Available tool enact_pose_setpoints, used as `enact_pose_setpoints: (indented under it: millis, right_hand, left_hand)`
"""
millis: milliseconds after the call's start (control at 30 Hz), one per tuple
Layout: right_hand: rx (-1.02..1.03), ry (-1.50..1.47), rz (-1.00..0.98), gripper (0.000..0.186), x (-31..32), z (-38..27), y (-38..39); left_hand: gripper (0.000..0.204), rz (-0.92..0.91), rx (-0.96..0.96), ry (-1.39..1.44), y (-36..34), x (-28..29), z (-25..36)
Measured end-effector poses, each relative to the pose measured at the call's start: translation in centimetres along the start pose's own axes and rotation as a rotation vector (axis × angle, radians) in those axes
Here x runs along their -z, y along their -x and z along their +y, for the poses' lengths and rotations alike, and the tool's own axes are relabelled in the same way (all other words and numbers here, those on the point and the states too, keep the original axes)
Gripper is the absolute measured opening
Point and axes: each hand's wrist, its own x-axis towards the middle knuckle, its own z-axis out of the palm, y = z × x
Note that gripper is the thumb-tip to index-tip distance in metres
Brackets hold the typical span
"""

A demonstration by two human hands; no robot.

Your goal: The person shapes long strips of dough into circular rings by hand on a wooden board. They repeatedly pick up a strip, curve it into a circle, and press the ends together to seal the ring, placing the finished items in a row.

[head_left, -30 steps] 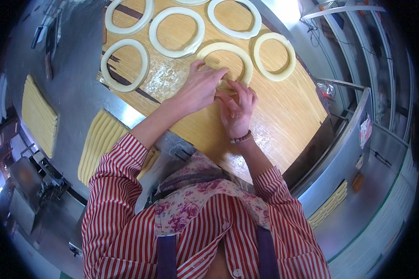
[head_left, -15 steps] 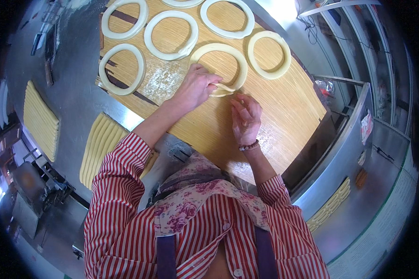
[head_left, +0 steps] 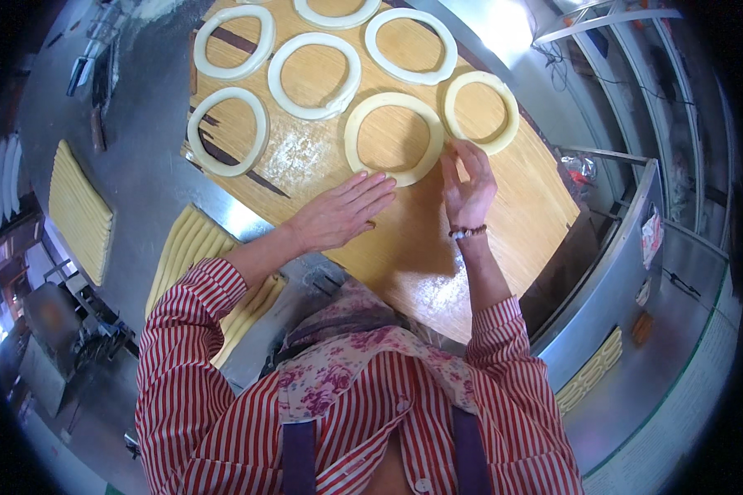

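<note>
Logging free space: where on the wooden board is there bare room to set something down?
One bare patch of the wooden board lies between the right hand and the board's right edge; another lies between that hand and the left hand. The far half is crowded with dough rings.

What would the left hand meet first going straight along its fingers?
Probably the near side of the dough ring closest to the left hand; whether the two touch now is unclear.

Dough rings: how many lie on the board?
7: upper left ring, cropped top ring, upper right ring, central ring, lower left ring, rightmost ring, nearest ring by the left hand. Others may be out of frame.
</note>
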Motion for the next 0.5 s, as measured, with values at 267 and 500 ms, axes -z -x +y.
enact_pose_setpoints:
  millis: [267,500]
  right_hand:
    - [0.253,0.492,-0.215,0.042,-2.4,-0.3,-6.5]
    - [0.182,0.533,-0.351,0.027,-2.9,-1.5,-7.2]
  left_hand:
    - [0.049,0.414,0.404,-0.223,-6.8,3.8,-4.4]
    - [0.037,0.305,0.378,-0.392,-8.7,3.4,-6.1]
